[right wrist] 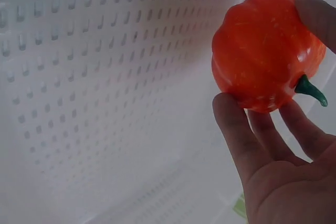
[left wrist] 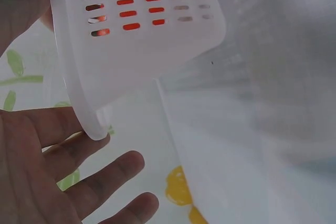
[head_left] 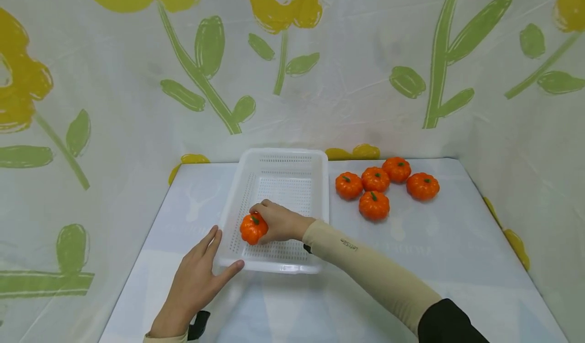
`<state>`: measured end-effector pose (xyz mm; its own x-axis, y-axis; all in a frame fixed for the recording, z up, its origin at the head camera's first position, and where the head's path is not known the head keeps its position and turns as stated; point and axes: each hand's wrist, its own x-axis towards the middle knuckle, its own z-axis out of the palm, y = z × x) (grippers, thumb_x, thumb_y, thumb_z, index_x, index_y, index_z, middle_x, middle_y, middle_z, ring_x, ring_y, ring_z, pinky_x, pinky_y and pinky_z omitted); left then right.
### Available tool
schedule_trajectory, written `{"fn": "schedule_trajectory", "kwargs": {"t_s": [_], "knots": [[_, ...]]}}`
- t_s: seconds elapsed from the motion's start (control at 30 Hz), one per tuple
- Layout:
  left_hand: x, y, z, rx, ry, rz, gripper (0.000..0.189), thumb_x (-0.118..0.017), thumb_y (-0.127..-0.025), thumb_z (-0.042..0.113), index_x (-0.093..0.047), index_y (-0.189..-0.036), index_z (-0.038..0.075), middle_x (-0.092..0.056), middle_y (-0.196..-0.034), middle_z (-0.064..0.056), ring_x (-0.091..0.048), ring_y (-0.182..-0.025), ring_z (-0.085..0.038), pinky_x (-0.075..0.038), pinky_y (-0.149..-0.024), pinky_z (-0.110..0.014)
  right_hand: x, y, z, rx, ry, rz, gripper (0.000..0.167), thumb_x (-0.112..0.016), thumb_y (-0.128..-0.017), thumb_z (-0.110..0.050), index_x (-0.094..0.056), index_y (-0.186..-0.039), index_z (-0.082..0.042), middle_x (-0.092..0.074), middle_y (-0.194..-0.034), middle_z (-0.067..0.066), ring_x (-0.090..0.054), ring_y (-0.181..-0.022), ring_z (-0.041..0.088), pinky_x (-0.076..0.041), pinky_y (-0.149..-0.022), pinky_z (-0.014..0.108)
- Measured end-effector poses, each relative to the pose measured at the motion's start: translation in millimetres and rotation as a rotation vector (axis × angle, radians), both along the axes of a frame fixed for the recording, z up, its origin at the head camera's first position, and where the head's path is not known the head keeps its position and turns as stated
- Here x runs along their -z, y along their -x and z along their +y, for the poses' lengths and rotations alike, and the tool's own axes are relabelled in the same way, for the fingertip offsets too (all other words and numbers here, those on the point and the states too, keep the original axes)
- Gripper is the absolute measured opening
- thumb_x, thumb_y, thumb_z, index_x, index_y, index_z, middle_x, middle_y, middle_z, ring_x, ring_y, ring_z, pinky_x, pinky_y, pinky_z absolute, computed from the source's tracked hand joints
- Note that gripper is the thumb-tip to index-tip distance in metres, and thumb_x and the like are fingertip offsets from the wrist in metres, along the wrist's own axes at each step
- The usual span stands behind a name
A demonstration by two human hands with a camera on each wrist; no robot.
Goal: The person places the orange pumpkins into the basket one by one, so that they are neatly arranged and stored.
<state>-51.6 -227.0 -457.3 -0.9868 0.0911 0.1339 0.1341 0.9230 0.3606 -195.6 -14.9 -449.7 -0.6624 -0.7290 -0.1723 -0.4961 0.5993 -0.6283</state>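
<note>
My right hand [head_left: 282,222] grips a small orange pumpkin [head_left: 253,229] with a green stem, holding it inside the white plastic basket [head_left: 322,206] near its front left corner. In the right wrist view the thumb and fingers close round the pumpkin [right wrist: 268,51] from two sides, with the perforated basket wall [right wrist: 105,77] beside it. My left hand [head_left: 196,277] lies at the basket's front left corner, fingers extended and spread, fingertips at the rim. The left wrist view shows the left fingers [left wrist: 100,182] along the basket rim, and orange shows through the slots.
Several more orange pumpkins [head_left: 375,206] are grouped on the white table [head_left: 411,251] to the right of the basket. Behind and on both sides hangs a pale curtain [head_left: 347,68] with yellow flowers and green leaves.
</note>
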Motion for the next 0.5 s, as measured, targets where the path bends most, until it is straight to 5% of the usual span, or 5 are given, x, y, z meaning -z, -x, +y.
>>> {"fn": "schedule_trajectory", "kwargs": {"t_s": [0.5], "knots": [[0.4, 1.6, 1.0, -0.008, -0.003, -0.011, 0.099, -0.066, -0.087, 0.068, -0.044, -0.15, -0.005, -0.038, -0.159, -0.019, -0.047, -0.133, -0.047, -0.041, -0.105, -0.064, 14.5, 0.3, -10.2, -0.079, -0.102, 0.054, 0.073, -0.088, -0.079, -0.023, -0.052, -0.142, -0.015, -0.054, -0.127, 0.001, -0.055, -0.113, 0.013, -0.048, -0.102, 0.025]]}}
